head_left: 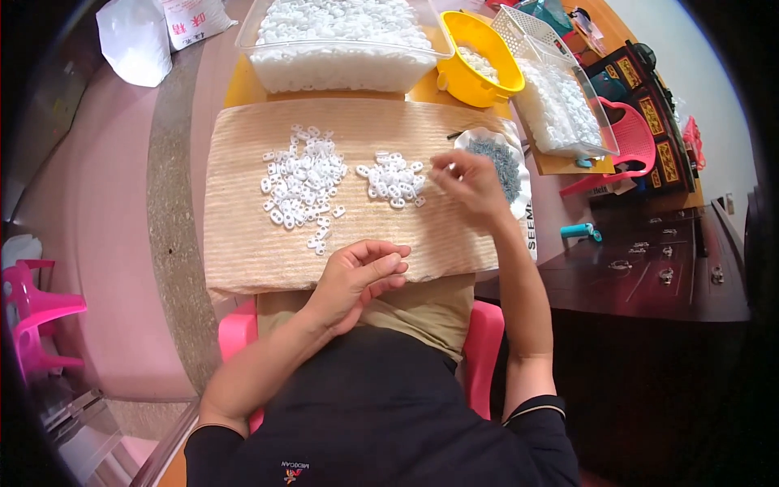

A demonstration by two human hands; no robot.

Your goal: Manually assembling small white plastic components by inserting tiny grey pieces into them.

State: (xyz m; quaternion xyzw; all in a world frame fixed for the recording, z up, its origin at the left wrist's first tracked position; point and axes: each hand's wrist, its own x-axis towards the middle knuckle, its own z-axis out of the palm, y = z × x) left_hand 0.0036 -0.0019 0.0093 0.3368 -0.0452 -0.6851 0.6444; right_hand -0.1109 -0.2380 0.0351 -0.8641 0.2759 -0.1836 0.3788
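White plastic pieces [302, 183], small and oval, lie spread in a loose pile on a beige ribbed mat [243, 243] over the person's lap, probably so each can be picked out singly. A smaller cluster [394, 180] sits apart to the right, as though sorted out from the rest. The right hand [466, 183] hovers at that cluster's right edge, fingertips pinched together, perhaps on something tiny; I cannot tell what. Just beyond it a white dish [523, 174] of small grey metal bits stands within easy reach. The left hand [357, 280] rests at the mat's near edge, fingers curled loosely closed, thumb against forefinger; whether it holds a piece is unclear. The big pile lies just beyond its fingers, not touching. Behind the mat stand a clear tub [341, 69] of more white pieces and a yellow bowl [479, 57].
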